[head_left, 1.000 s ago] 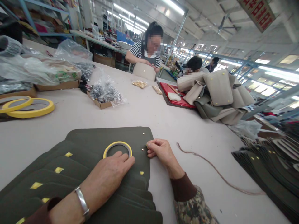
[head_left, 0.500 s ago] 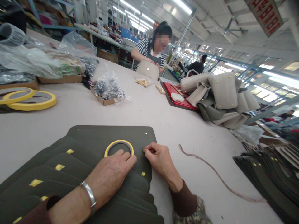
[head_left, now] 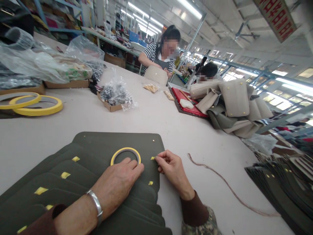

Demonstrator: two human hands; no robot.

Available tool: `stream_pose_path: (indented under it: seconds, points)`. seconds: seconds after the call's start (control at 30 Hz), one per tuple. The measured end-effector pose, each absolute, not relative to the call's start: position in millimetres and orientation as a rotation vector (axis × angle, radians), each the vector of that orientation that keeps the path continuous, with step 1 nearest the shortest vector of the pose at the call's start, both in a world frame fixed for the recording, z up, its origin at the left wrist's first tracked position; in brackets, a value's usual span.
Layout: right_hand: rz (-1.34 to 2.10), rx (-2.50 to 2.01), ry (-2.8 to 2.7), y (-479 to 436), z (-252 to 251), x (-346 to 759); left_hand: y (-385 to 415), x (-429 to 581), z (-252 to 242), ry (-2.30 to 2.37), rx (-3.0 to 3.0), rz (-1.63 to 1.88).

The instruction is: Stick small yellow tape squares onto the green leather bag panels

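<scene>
Holding a roll of yellow tape (head_left: pixel 126 149) in the left hand (head_left: pixel 117 182), with fingers curled over its near side, over the top panel (head_left: pixel 107 139) of a fanned stack of dark green panels (head_left: pixel 80 174). Pinching the end of a small yellow strip (head_left: pixel 152 158) between thumb and forefinger of the right hand (head_left: pixel 172 168), with tips pressed together just inside the top panel's right edge. Working between a second yellow strip (head_left: pixel 151 183) nearer the body and a shiny stud (head_left: pixel 153 140) near the far right corner, both on the same panel. Facing a co-worker (head_left: pixel 160 54) across the table (head_left: pixel 146 125), with a brown cord (head_left: pixel 220 176) to the right and two larger tape rolls (head_left: pixel 36 112) far left.
</scene>
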State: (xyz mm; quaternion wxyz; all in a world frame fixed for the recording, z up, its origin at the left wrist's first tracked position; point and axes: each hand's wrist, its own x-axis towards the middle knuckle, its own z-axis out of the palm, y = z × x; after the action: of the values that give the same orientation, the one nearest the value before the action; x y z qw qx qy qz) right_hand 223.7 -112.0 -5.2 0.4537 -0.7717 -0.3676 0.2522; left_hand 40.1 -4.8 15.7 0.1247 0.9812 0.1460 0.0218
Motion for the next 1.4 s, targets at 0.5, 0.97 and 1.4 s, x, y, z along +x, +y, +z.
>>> stream_pose_path:
  seconds: [0.5,0.97,1.4]
  points:
    - [0.454,-2.079,-1.418,-106.8,5.0,218.5,7.1,36.5,14.4,0.351,2.83,0.675]
    - [0.174,-1.491,-1.561,-104.7,21.0,194.8,6.7,36.5,5.0,0.281,2.74,0.951]
    - [0.077,-1.658,-1.351,-104.0,14.3,182.2,5.3,42.0,13.8,0.331,2.675,0.736]
